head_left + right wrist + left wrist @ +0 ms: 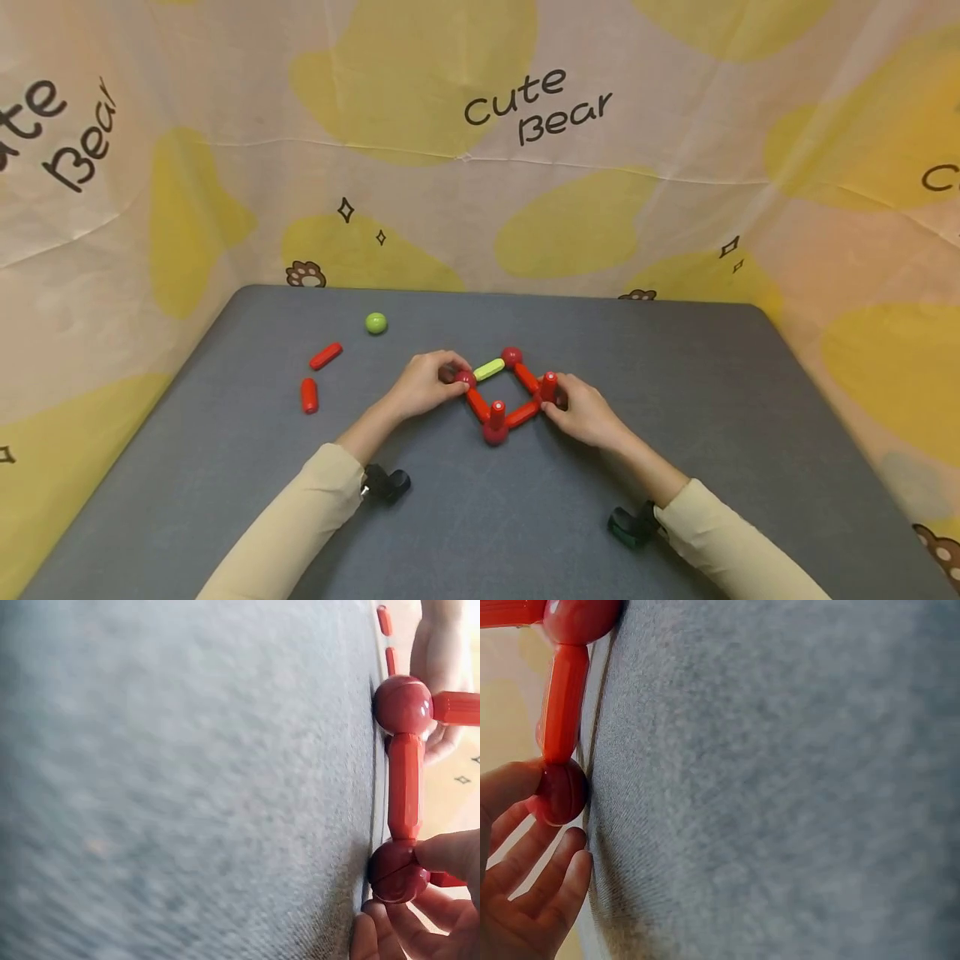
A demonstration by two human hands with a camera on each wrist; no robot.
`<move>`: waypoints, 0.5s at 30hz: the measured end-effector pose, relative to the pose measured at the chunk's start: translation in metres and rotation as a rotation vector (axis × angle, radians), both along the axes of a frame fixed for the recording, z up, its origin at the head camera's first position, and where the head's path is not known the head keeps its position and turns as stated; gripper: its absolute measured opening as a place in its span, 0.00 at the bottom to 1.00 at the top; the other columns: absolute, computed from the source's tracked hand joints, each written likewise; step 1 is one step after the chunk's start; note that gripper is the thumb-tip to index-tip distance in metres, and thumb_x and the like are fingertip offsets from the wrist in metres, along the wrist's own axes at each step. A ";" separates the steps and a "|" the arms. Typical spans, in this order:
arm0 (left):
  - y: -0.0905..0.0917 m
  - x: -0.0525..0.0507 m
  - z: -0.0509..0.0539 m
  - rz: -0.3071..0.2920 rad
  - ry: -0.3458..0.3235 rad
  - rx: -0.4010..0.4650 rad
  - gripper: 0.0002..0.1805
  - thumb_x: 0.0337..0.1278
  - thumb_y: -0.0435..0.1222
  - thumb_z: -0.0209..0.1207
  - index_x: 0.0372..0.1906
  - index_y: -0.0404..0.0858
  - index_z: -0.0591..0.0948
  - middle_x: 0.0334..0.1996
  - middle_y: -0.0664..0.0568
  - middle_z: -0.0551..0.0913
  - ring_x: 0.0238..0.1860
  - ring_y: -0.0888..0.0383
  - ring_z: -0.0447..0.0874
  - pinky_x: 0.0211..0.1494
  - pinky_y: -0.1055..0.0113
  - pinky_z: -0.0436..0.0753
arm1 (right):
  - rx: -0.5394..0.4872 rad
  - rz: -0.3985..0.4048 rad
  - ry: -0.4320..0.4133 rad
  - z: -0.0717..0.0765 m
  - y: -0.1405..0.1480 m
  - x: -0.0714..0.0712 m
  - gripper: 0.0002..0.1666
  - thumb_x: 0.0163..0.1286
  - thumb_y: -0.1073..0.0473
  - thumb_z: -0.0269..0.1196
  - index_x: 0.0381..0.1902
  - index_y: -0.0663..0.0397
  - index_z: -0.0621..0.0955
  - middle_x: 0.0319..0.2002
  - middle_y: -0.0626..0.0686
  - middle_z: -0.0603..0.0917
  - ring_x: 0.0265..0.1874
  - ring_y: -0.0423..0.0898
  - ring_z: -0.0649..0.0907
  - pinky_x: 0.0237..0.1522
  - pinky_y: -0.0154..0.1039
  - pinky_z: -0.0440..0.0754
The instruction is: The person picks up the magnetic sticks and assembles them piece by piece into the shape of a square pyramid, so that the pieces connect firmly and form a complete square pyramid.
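Observation:
A four-sided frame of rods and balls lies flat on the table. My left hand (423,385) pinches the red ball (466,380) at its left corner, its thumb on the ball in the left wrist view. The right hand (588,414) holds the right-corner red ball (397,874), partly hidden by fingers in the head view. A red rod (549,386) stands upright there, and another upright rod (497,412) rises from the front ball (495,435). One side is a yellow-green rod (490,369), reaching the back red ball (512,357); the other sides are red rods.
Loose on the grey table (450,525), left of the frame, lie two red rods, the farther rod (326,356) and the nearer rod (309,396). A green ball (376,323) sits near the back edge. Behind the table hangs a patterned cloth (420,100).

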State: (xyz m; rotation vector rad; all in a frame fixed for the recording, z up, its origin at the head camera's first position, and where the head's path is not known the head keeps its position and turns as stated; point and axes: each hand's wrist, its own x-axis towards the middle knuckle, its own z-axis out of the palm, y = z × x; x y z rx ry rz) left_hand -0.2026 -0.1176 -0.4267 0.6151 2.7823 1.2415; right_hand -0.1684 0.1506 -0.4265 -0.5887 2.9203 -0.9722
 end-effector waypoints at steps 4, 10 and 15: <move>-0.001 0.004 0.001 -0.022 0.010 -0.010 0.10 0.46 0.34 0.65 0.38 0.41 0.83 0.34 0.52 0.83 0.31 0.62 0.82 0.33 0.70 0.77 | -0.019 -0.009 -0.017 -0.001 0.001 -0.006 0.17 0.57 0.64 0.63 0.46 0.56 0.79 0.34 0.54 0.79 0.29 0.44 0.75 0.33 0.38 0.73; -0.002 0.011 0.002 -0.034 0.002 -0.034 0.11 0.46 0.34 0.66 0.38 0.41 0.82 0.34 0.54 0.83 0.31 0.64 0.81 0.34 0.71 0.77 | -0.029 -0.013 -0.036 -0.001 0.001 -0.013 0.18 0.59 0.63 0.61 0.49 0.56 0.79 0.36 0.55 0.80 0.31 0.45 0.77 0.35 0.40 0.74; -0.004 0.016 0.004 -0.036 -0.002 -0.055 0.11 0.46 0.35 0.66 0.38 0.41 0.82 0.34 0.55 0.83 0.31 0.64 0.81 0.34 0.71 0.77 | -0.038 -0.006 -0.044 0.001 -0.001 -0.017 0.17 0.59 0.63 0.61 0.48 0.55 0.79 0.37 0.55 0.80 0.33 0.45 0.78 0.37 0.41 0.75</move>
